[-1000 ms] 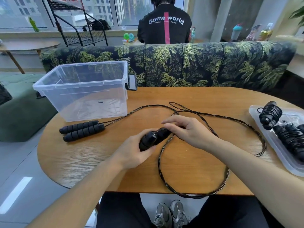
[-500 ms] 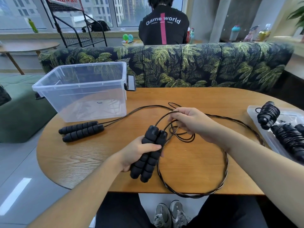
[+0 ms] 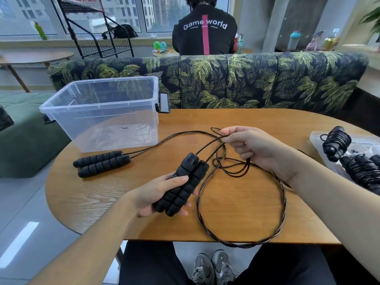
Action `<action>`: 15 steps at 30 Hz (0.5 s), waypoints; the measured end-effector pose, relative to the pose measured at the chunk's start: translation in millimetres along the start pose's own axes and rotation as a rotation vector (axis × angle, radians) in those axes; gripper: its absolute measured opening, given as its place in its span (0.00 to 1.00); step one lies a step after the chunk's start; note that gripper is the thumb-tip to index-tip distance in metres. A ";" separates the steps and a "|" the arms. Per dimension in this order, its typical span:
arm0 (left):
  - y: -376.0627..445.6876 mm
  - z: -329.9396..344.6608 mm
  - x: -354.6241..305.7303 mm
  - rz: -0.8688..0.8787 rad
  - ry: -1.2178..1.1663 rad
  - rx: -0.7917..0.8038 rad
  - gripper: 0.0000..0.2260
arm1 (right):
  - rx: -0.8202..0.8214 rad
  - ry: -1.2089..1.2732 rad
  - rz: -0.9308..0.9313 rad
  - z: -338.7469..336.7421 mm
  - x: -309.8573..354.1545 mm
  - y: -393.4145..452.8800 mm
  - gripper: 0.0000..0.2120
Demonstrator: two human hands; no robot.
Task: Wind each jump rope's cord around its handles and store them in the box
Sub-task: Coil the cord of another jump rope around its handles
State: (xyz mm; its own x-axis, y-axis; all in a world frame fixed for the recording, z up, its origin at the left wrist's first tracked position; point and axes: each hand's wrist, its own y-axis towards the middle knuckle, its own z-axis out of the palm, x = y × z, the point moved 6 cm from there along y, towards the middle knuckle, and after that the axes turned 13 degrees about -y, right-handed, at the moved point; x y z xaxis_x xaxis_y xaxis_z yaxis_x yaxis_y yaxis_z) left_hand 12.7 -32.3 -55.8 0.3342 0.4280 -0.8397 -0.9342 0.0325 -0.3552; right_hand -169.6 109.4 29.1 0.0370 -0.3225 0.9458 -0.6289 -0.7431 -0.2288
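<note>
Held handle pair: black ribbed foam, side by side, tilted above table; cord loops over near edge. Second handle pair flat beside clear box. Wound ropes far right.

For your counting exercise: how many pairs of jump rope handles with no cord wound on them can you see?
2. One pair of handles is gripped in the left hand; the other pair lies on the table before the clear box. More may be hidden off-frame right.

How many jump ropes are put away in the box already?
None yet: the clear box looks empty. Some wound ropes sit on a tray at the right. The left hand grips one pair of handles; the right hand holds its loose cord. Another rope's handles wait unwound.
</note>
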 end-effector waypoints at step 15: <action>34.5 -26.6 -15.2 0.496 -0.525 -0.559 0.20 | -0.140 -0.728 -0.287 37.2 16.4 -23.1 0.17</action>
State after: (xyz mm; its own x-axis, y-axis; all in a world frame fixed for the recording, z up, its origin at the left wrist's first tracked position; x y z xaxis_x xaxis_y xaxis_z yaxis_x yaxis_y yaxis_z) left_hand -21.2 -61.7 -66.3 -0.3172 0.6362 -0.7033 -0.7135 -0.6486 -0.2650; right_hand -125.7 99.4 41.3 0.6801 -0.4681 0.5642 -0.6080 -0.7901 0.0774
